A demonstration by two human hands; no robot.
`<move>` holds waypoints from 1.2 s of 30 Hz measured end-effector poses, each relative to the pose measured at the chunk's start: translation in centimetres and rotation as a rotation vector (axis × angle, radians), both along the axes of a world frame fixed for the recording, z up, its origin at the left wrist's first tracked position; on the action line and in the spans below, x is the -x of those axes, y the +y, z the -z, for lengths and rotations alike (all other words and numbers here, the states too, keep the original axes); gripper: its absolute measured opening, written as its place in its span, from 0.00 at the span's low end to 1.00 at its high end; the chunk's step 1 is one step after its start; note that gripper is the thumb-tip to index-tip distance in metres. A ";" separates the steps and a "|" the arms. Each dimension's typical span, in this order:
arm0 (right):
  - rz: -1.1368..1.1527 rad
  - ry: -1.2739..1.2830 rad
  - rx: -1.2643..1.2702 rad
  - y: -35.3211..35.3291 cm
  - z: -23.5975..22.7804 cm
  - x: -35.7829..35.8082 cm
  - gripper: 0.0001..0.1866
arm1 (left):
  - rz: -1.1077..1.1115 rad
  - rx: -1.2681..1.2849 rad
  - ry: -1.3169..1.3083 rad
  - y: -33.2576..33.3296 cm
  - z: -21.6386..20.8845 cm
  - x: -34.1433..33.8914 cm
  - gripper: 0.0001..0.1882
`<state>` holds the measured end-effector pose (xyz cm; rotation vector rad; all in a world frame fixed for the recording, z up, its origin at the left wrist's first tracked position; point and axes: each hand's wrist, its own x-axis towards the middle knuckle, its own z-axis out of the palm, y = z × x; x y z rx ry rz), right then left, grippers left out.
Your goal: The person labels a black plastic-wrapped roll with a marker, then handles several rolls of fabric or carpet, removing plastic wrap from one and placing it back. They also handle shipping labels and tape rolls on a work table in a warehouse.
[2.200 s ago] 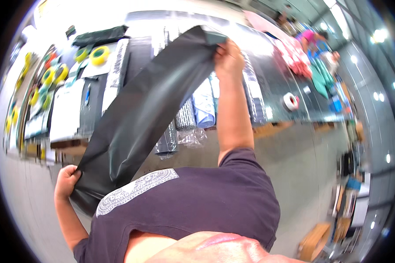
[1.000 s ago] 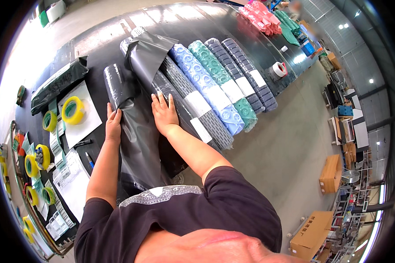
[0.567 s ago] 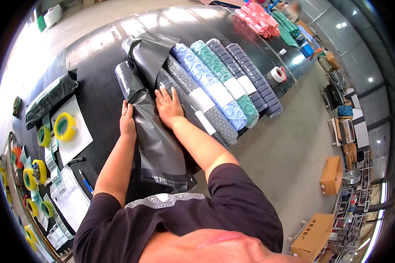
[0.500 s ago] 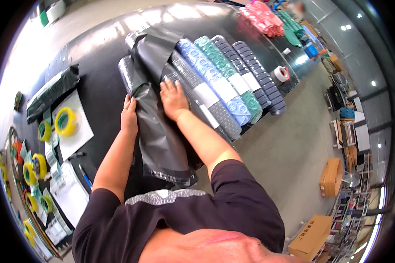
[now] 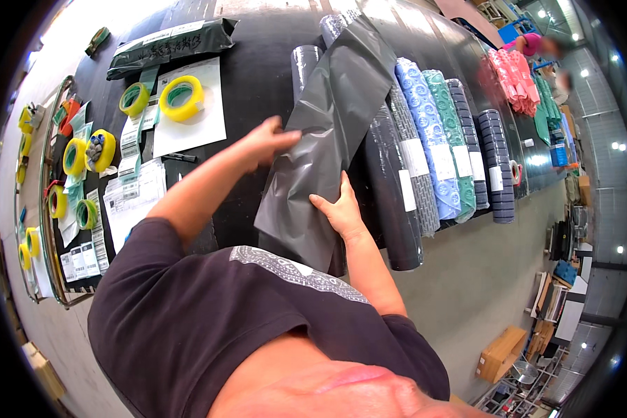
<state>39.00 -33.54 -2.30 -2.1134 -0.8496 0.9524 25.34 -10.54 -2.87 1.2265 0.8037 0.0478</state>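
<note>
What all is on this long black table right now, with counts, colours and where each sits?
plastic bag: one, dark grey, laid over a roll at table centre
rolls: about six, grey, black, blue, green, side by side at right
tape rolls: several, yellow and green, left side
paper sheet: one, white, under a tape roll
packed bag: one, dark, far left end
table: one, black
left hand: gripping the bag's left edge
right hand: pressing on the bag

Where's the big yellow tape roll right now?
In the head view, the yellow tape roll lies upper left on a white sheet on the black table, left of the grey bag, beside a smaller roll.
</note>
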 end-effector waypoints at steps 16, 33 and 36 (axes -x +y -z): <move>-0.153 -0.625 -0.072 0.9 -1.6 4.9 0.55 | -0.082 -1.172 0.035 23.7 3.6 -21.2 0.31; 0.133 0.166 -0.011 -4.8 0.6 1.1 0.61 | 0.040 -1.433 0.212 10.7 3.4 -5.8 0.41; 0.097 0.565 -0.117 -8.5 -1.4 -0.5 0.46 | 0.451 -1.311 0.275 -0.2 4.4 0.8 0.44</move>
